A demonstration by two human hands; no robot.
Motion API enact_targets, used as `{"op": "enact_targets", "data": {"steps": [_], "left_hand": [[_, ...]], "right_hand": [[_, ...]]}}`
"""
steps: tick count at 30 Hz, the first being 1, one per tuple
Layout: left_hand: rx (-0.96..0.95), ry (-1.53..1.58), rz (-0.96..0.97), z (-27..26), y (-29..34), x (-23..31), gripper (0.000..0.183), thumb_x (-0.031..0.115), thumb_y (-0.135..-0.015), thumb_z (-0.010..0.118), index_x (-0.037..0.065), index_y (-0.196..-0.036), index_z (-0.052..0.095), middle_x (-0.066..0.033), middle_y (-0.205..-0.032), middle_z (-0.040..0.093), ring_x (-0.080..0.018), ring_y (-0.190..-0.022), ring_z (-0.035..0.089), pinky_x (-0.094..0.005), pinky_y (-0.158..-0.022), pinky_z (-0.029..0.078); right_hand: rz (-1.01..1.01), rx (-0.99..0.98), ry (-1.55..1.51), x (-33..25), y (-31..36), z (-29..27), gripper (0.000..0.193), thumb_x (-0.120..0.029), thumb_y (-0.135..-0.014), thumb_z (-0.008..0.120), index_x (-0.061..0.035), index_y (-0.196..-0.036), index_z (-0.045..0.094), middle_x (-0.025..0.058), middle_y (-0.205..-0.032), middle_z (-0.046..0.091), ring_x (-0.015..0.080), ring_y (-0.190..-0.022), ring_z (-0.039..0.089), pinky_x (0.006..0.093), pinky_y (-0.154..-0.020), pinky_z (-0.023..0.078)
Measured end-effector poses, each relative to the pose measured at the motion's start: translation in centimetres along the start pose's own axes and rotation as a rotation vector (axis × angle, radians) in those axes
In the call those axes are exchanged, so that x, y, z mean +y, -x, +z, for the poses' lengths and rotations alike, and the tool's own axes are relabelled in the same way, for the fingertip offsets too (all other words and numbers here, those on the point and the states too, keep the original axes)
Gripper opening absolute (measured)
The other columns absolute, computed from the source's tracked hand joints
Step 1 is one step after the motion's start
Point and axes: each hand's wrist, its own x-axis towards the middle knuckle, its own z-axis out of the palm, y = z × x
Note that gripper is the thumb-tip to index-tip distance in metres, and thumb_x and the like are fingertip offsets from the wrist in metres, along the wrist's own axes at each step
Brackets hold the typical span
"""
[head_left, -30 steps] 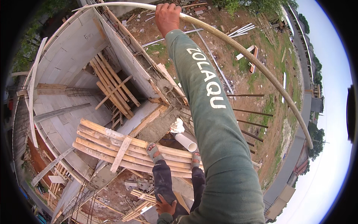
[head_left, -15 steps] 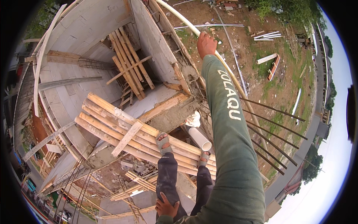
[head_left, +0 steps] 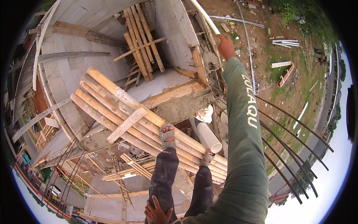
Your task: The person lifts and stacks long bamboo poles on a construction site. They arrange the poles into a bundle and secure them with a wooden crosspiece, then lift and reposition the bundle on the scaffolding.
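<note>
High on the right, my right hand (head_left: 226, 47) is closed around a long whitish pipe (head_left: 206, 16), with the green-sleeved arm stretched out toward it. The pipe's lower stretch is hidden behind that arm. At the bottom, my left hand (head_left: 158, 212) lies with spread fingers on the leg of my dark trousers (head_left: 164, 175) and holds nothing. My feet in grey sandals (head_left: 167, 136) stand on a platform of bamboo poles (head_left: 123, 102), tied across by a short wooden board (head_left: 126, 125). Beside my right foot a thick, open-ended white pipe (head_left: 209, 138) rises.
Several bare steel bars (head_left: 294, 119) stick out right of my arm. A concrete ledge with a timber edge (head_left: 179, 102) borders a deep block-walled shaft, where more bamboo poles (head_left: 143, 41) stand. Ground with debris (head_left: 257, 44) lies far below; gaps open beneath the platform.
The view has shifted, so the shaft and the ground appear farther right and higher. My right hand stays on the pipe, and my left hand stays on my leg.
</note>
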Motion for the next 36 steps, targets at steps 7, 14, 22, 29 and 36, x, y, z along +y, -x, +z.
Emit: {"op": "enact_targets", "data": {"steps": [7, 14, 22, 29, 36], "left_hand": [[0.038, -0.026, 0.061, 0.0, 0.3, 0.3, 0.104, 0.058, -0.074, 0.066, 0.007, -0.149, 0.015, -0.0323, -0.133, 0.035, -0.0421, -0.112, 0.044, -0.0519, -0.093, 0.036], [0.098, -0.089, 0.024, 1.8, 1.1, 1.5, 0.099, 0.056, -0.076, 0.065, 0.011, -0.149, 0.015, -0.0308, -0.135, 0.036, -0.0429, -0.114, 0.045, -0.0533, -0.092, 0.038], [0.135, -0.096, 0.016, 3.5, 1.1, 2.4, 0.099, 0.056, -0.078, 0.065, 0.014, -0.15, 0.012, -0.0294, -0.136, 0.035, -0.0429, -0.114, 0.044, -0.0547, -0.093, 0.037], [0.135, -0.077, 0.03, 5.2, 0.5, 2.9, 0.097, 0.058, -0.078, 0.064, 0.014, -0.15, 0.014, -0.0289, -0.135, 0.033, -0.0428, -0.115, 0.041, -0.0539, -0.093, 0.035], [0.029, -0.068, 0.005, 7.3, 0.9, 2.8, 0.096, 0.059, -0.082, 0.06, 0.018, -0.151, 0.007, -0.0286, -0.139, 0.028, -0.045, -0.12, 0.037, -0.0565, -0.096, 0.034]], "right_hand": [[0.019, -0.345, -0.335, -3.2, 10.0, 2.1, 0.034, -0.009, -0.081, 0.056, -0.0125, -0.114, 0.063, 0.0179, -0.108, 0.065, 0.0376, -0.101, 0.06, 0.0457, -0.087, 0.048], [0.138, -0.654, 0.18, -8.3, 28.0, -7.0, 0.03, -0.023, -0.08, 0.063, -0.0127, -0.108, 0.064, 0.0106, -0.108, 0.065, 0.0333, -0.103, 0.06, 0.0481, -0.086, 0.047], [-0.152, -0.21, 0.604, -10.1, 32.3, -25.3, 0.03, -0.023, -0.076, 0.068, -0.0081, -0.102, 0.065, 0.0095, -0.103, 0.063, 0.0291, -0.108, 0.053, 0.0486, -0.098, 0.036], [0.024, -0.13, 0.806, -11.0, 31.8, -36.5, 0.045, -0.032, -0.073, 0.074, -0.0079, -0.109, 0.062, 0.0132, -0.109, 0.06, 0.0326, -0.116, 0.047, 0.0543, -0.105, 0.029], [0.097, -0.39, 0.926, -8.9, 33.1, -37.7, 0.043, -0.034, -0.079, 0.068, -0.004, -0.109, 0.06, 0.0132, -0.096, 0.064, 0.0283, -0.09, 0.062, 0.0454, -0.087, 0.044]]}}
